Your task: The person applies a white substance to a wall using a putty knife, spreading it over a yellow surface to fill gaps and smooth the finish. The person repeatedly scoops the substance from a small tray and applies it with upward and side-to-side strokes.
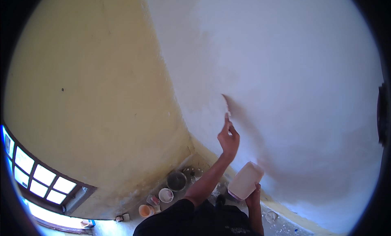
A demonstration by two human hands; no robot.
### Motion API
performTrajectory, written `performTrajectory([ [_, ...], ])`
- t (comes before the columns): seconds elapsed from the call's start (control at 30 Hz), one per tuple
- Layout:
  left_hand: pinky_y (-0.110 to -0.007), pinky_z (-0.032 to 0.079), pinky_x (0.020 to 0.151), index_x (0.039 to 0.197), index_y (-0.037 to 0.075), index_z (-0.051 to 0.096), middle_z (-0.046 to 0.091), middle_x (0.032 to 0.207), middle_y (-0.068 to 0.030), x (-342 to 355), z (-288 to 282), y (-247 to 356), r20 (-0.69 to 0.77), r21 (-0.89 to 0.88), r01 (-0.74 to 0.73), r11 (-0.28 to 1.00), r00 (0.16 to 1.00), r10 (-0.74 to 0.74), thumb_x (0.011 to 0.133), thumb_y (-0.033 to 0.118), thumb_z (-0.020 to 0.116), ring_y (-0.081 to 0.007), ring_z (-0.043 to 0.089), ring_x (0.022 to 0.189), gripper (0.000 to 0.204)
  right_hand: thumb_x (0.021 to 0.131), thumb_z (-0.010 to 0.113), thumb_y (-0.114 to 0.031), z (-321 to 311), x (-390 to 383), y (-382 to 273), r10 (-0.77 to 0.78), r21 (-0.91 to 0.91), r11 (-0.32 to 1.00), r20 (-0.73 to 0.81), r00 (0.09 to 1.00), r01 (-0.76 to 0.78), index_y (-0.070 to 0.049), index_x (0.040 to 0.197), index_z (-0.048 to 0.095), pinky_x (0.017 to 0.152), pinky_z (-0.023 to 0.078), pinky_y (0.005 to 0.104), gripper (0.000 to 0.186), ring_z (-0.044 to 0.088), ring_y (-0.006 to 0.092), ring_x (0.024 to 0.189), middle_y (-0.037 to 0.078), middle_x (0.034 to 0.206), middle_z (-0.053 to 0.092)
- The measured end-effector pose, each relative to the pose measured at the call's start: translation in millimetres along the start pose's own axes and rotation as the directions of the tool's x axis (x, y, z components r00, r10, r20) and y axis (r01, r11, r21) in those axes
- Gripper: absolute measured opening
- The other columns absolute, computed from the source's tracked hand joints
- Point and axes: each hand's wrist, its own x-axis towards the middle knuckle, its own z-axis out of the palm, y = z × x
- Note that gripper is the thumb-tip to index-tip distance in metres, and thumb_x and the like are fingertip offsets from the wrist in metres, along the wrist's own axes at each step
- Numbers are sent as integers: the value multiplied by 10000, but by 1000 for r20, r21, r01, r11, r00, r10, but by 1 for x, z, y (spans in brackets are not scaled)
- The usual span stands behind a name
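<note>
My left hand (229, 143) is raised in front of a white-coated wall (301, 73), its fingers closed on the handle of a putty knife (226, 105). The blade shows nearly edge-on as a thin, curved line against the wall, and a shadow falls to its right. Lower down and to the right, my right hand (253, 196) grips the edge of a pale pinkish rectangular tray (246, 180). The tray is tilted beside the foot of the wall; whether anything lies in it, I cannot tell. Duller, damp-looking patches mark the white coat around the knife.
A yellow wall (93, 93) meets the white one at a corner. Along its foot stand a dark bucket (176, 181), a white bucket (166, 195) and an orange-lined container (145, 210). The floor (281, 226) has white spatters. A paned window (42, 179) is at lower left.
</note>
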Motion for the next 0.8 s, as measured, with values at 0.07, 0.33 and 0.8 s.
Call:
performTrajectory([
  [0.07,-278,476,561,1298,-34,560,657,802,-201,-24,-12,13,23,-29,-39,999,999,40,891,-76,526,-136,557,593,411,958,487,-373,3,0,-3,13,-56,998,-66,998,-17,-27,1379,392,1030,455,442,553,547,287,1206,132,1300,544],
  [0.33,-231,475,758,1159,-57,609,692,999,-60,-57,-91,-15,568,-401,605,688,753,-332,992,54,508,-72,591,832,224,975,451,-332,0,5,3,13,-59,998,-263,965,-30,-21,1338,436,1044,436,429,478,555,271,1191,132,1293,554],
  [0.8,-547,517,678,1058,-10,638,636,753,-278,-129,-105,24,730,487,-144,862,608,-311,856,115,519,-451,644,716,265,932,529,-300,-22,22,30,77,-45,995,-137,988,-84,-79,1342,405,972,471,409,482,548,240,1175,113,1255,535],
])
